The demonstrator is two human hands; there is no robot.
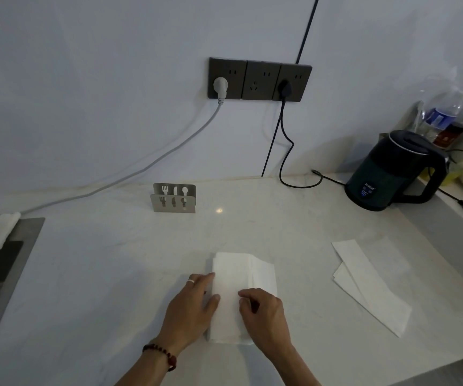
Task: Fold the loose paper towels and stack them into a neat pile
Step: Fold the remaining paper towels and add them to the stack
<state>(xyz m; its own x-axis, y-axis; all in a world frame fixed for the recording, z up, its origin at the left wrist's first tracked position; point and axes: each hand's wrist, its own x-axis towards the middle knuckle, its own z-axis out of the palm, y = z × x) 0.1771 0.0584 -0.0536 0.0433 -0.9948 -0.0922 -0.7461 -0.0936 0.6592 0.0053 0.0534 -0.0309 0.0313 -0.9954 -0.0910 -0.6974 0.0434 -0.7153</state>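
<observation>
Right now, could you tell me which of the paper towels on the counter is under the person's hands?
The folded towel at centre, pressed by the left hand and right hand. The two long strips lie untouched to the right.

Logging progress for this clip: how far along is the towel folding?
Partway. Done: nothing clearly finished; no separate pile of folded towels shows on the counter. In hand: the left hand and right hand press flat on a partly folded towel bundle, its layers still offset at the right edge. Left: two long loose towels lie overlapped to the right, untouched, plus squaring the stack.
</observation>
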